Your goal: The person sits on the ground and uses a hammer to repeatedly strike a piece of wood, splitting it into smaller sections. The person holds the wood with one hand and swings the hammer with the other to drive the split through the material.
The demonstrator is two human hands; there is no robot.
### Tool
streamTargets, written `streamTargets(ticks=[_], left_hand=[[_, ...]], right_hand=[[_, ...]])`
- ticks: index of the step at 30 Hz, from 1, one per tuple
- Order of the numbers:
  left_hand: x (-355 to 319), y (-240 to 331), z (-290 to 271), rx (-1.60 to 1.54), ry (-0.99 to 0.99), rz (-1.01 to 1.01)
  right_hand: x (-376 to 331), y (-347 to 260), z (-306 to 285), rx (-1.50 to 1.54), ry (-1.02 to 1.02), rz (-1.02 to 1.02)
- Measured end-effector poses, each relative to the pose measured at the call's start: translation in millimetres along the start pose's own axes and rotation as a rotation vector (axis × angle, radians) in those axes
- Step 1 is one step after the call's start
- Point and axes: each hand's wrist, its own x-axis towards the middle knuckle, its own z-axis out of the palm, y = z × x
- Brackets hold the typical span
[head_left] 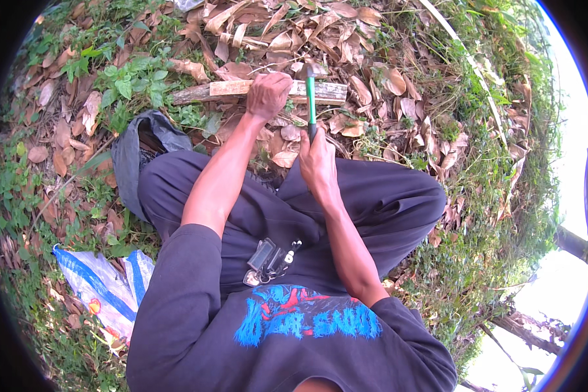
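Green-and-black handle marks the hammer (311,98), your right hand (319,166) wrapped round its grip, its head just past the far edge of a wooden strip (330,95) on dry leaves (284,159). Your left hand (269,97) curls over the strip; its hold cannot be told. Outward: your black T-shirt (196,313) bears blue lettering; left, a dark bag (127,170), contents unclear, and a blue-striped sack (98,281).

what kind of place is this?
Outdoors on natural ground, probably a garden or woodland edge: a litter of dry brown leaves, low broad-leaved green plants and tangled grass toward the right.
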Motion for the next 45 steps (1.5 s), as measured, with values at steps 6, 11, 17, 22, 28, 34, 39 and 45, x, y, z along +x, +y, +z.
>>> streamTargets(ticks=[6, 11, 17, 22, 28, 34, 39, 45], left_hand=[[-1.6, 3.3, 1.9, -0.003, -0.015, -0.003], [0.5, 0.2, -1.5, -0.020, -0.010, 0.016], [-2.6, 1.4, -1.2, 0.004, -0.019, 0.004], [1.2, -1.8, -0.5, 0.003, 0.017, 0.057], [-1.8, -1.5, -0.7, 0.026, 0.002, 0.049], [-0.9, 0.1, -2.6, -0.012, -0.001, 0.045], [-2.5, -2.1, 0.6, -0.019, -0.005, 0.021], [-5.5, -0.9, -1.9, -0.015, 0.001, 0.036]], right_hand=[[-4.7, 2.9, 3.5, -0.054, -0.059, 0.117], [-3.6, -21.4, -13.7, 0.059, -0.052, 0.198], [0.5, -2.0, -1.7, -0.032, -0.005, 0.033], [4.5, -26.5, -18.2, 0.056, 0.003, 0.109], [1.8, -11.9, -1.8, -0.002, -0.019, 0.020], [-7.6, -40.4, -20.6, 0.040, 0.037, 0.101], [-4.6, -18.3, -6.0, -0.038, -0.048, 0.176], [-12.2, -23.6, -10.9, 0.021, -0.060, 0.191]])
